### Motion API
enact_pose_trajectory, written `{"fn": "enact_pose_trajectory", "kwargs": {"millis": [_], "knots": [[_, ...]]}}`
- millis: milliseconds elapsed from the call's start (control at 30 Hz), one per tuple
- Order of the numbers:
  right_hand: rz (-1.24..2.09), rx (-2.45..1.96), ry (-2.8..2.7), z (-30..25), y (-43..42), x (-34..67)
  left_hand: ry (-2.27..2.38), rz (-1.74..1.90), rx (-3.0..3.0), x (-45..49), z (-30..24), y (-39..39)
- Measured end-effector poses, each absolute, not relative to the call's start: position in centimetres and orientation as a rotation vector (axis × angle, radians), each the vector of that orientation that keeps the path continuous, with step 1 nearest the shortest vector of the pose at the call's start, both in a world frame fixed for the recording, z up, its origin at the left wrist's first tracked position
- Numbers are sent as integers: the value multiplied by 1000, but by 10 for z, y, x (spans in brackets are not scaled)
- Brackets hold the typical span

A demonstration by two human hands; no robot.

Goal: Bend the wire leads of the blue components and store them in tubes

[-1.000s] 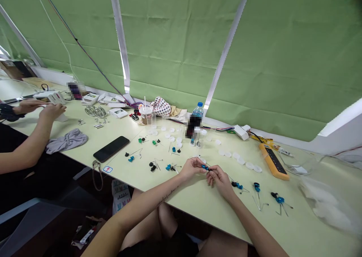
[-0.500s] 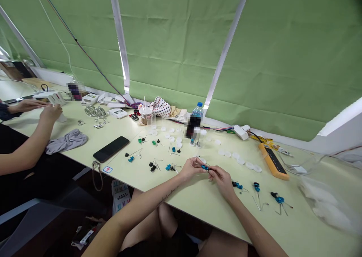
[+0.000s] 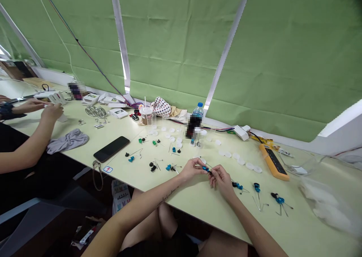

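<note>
My left hand (image 3: 191, 169) and my right hand (image 3: 222, 179) meet over the pale green table (image 3: 195, 204), fingers pinched on one small blue part with thin wire legs (image 3: 205, 169). Similar blue and black wire-legged parts lie just right of my right hand (image 3: 237, 185) (image 3: 256, 187) (image 3: 278, 199). More blue, green and black ones lie scattered left of my left hand (image 3: 152, 166). Several white round caps (image 3: 240, 161) sit beyond my hands.
A black phone (image 3: 111, 148) and grey cloth (image 3: 68, 141) lie at left. A yellow meter (image 3: 273, 161), water bottle (image 3: 198, 115) and drink cup (image 3: 146, 115) stand farther back. Another person's hands (image 3: 51, 110) work at the far left. A clear plastic bag (image 3: 328, 204) lies at right.
My right hand has shifted slightly and curled its fingers tighter at the blue part. The other person's hands moved a little at far left.
</note>
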State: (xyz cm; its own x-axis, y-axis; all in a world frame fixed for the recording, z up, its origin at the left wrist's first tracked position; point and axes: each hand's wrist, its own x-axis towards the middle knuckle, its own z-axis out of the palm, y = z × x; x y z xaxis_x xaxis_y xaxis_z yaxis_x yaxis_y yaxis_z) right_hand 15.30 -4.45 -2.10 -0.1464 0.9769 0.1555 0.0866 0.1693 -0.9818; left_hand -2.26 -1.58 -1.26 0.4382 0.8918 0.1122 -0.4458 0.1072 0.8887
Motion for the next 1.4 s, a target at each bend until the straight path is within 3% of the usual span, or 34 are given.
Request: {"fn": "enact_pose_trajectory", "kwargs": {"millis": [600,1400], "knots": [[868,-1117,-1591,-25,-39,157,560,1159,983,-22,-14,-14],[950,-1144,-1562,-22,-43,155,540,1142,1014,-22,-11,-19]]}}
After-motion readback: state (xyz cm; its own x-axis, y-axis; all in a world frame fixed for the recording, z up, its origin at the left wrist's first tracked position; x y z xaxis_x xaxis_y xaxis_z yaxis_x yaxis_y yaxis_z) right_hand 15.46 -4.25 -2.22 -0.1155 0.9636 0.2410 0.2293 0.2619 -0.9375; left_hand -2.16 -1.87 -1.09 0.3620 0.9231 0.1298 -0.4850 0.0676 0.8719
